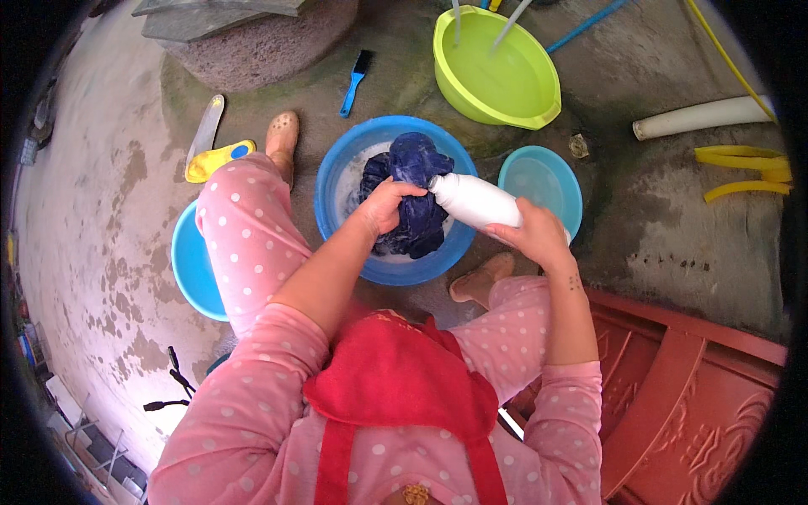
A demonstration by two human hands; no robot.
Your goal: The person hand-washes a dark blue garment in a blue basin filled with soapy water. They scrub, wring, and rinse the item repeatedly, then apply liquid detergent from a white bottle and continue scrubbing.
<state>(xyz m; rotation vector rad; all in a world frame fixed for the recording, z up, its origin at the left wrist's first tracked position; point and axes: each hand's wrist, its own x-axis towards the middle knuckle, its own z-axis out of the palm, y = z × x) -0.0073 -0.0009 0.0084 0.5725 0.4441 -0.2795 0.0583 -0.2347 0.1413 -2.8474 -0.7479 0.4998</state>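
Observation:
A dark navy garment lies bunched in a blue basin with whitish suds around it. My left hand has its fingers closed on the garment near the middle of the basin. My right hand grips a white plastic bottle, tilted over the basin so that its neck meets the cloth beside my left thumb. Whether anything comes out of the bottle, I cannot tell.
Around the basin are two light-blue basins, a lime tub, a blue brush, a yellow object, a white pipe, yellow hoses, a stone block and a red panel.

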